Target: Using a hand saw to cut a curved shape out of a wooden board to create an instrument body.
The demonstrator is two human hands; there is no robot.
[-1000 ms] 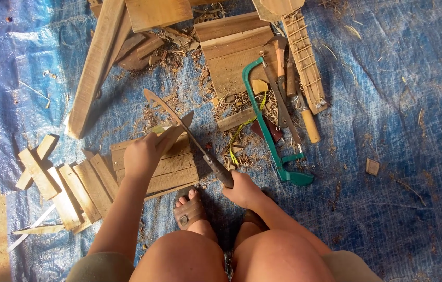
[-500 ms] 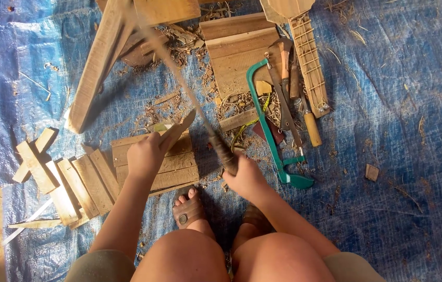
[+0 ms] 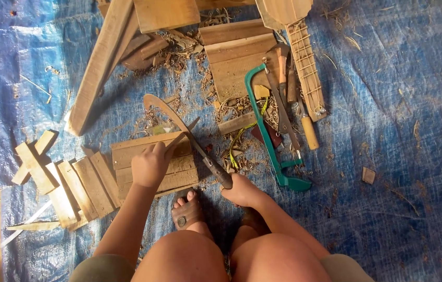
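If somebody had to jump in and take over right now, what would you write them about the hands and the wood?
Left hand: gripping a thin pointed wooden stick, held against the stack of flat wooden boards.
Right hand: closed on the handle of a long curved metal knife, blade lying across the stick.
Nearby: green-framed saw and yellow-handled tool on the blue plastic tarp; cut wooden slats at left.
Done: shavings scattered around suggest carving is under way.
Left: the stick looks rough, probably more trimming. Mind the sandalled foot just below the boards.

The long plank (image 3: 101, 68) and the fretted neck (image 3: 304, 57) run off the top edge.
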